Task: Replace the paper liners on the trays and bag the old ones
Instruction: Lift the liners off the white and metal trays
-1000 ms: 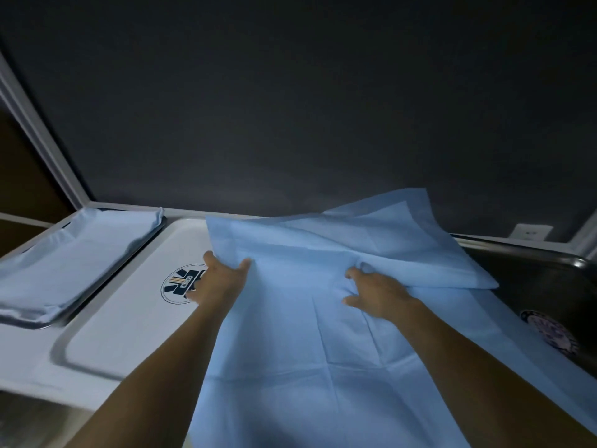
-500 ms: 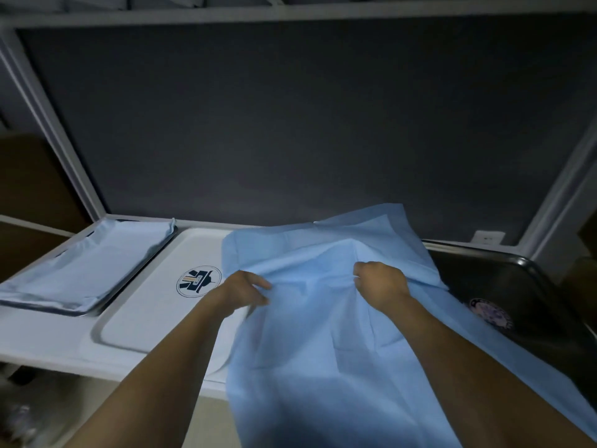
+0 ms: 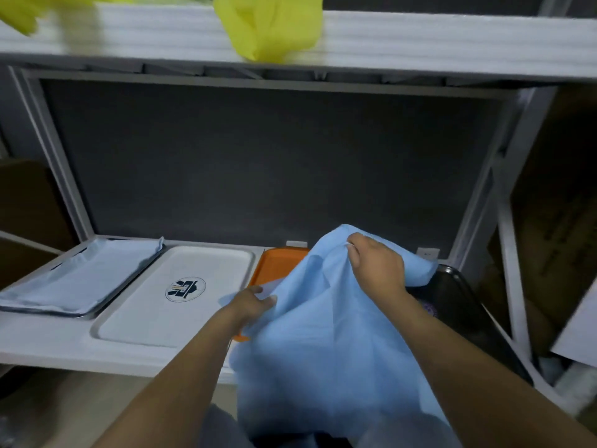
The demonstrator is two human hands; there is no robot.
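A large light-blue paper liner (image 3: 326, 344) hangs bunched off the shelf's front edge. My left hand (image 3: 250, 302) grips its left edge low down. My right hand (image 3: 376, 265) pinches a fold at its raised top. Behind the liner an orange tray (image 3: 277, 263) shows bare. A white tray (image 3: 168, 305) with a round logo lies bare to the left. At the far left a dark tray (image 3: 80, 313) is covered by a blue liner (image 3: 80, 276). A black tray (image 3: 458, 295) lies at the right, partly hidden by the paper.
The trays lie on a white shelf (image 3: 45, 341) with a dark back panel. A yellow plastic bag (image 3: 271, 27) sits on the upper shelf (image 3: 420, 40). White frame posts stand at both sides; brown boxes (image 3: 555, 227) are at the right.
Both hands have gathered the blue liner and pulled it up and toward me, off the orange tray, which is now uncovered. The view has tilted up, showing the upper shelf and yellow bag.
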